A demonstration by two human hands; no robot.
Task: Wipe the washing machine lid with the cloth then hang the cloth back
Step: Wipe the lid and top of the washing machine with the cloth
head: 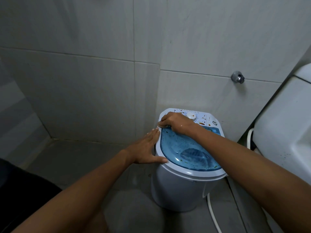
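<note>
A small white washing machine (176,190) stands on the tiled floor against the wall. Its blue see-through lid (188,148) is spattered with brown and green spots, and so is the white control panel (204,119) with its dial behind the lid. My right hand (175,121) presses a bunched cloth (162,125) onto the far left corner of the top; only a small edge of the cloth shows under my fingers. My left hand (146,147) lies flat with spread fingers against the machine's left rim, holding nothing.
Grey tiled walls meet in a corner right behind the machine. A metal wall tap fitting (237,77) sits above it to the right. A white toilet tank (282,125) fills the right edge, and a white hose (213,214) runs down the floor beside the machine.
</note>
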